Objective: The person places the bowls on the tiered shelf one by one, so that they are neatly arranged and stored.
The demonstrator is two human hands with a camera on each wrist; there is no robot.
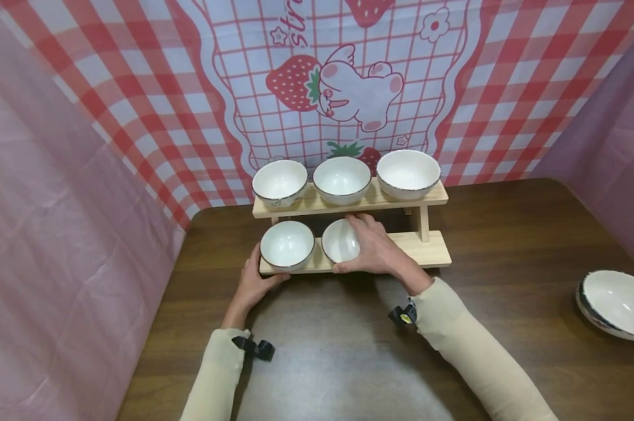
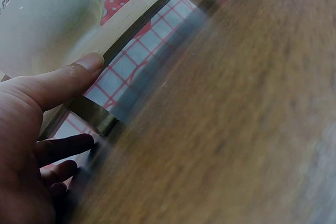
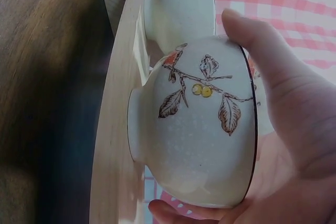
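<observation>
A two-tier wooden stand [image 1: 417,248] holds white bowls with dark rims. My left hand [image 1: 254,285] grips the left end of its lower board; in the left wrist view the thumb [image 2: 68,80] lies on the front edge and the other fingers are below. Right above that hand sits a lower-tier bowl [image 1: 288,245]. My right hand [image 1: 372,245] holds the second lower bowl [image 1: 340,241] by its sides, thumb and fingers spread around it. In the right wrist view this bowl [image 3: 205,124] stands upright on the board, showing a painted twig with leaves and yellow berries.
Along the upper tier stand a left bowl [image 1: 280,181], a middle bowl [image 1: 342,180] and a right bowl [image 1: 408,174]. Another bowl [image 1: 618,305] with a patterned outside is at the right of the wooden table [image 1: 506,234]. A checked strawberry cloth [image 1: 154,105] hangs behind the stand.
</observation>
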